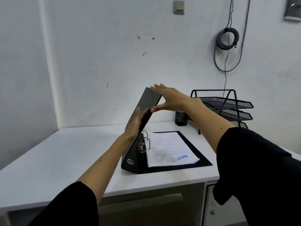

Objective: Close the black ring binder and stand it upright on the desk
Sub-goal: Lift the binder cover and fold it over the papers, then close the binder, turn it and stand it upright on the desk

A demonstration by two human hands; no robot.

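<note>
The black ring binder (192, 150) lies on the white desk (65, 154), its back cover flat and its front cover (147, 101) raised at a steep slant over the spine. A stack of white papers (169, 149) with a blue stamp sits on the metal rings (145, 137). My left hand (134, 126) presses flat against the outer face of the raised cover, fingers straight. My right hand (169, 99) reaches over the cover's top edge, fingers spread on the far corner and thumb near the inner face.
A black wire letter tray rack (228, 108) stands at the back right of the desk, with a small black mesh holder (180, 118) beside it. Coiled cables (228, 39) hang on the wall above. The wall rises just behind the binder.
</note>
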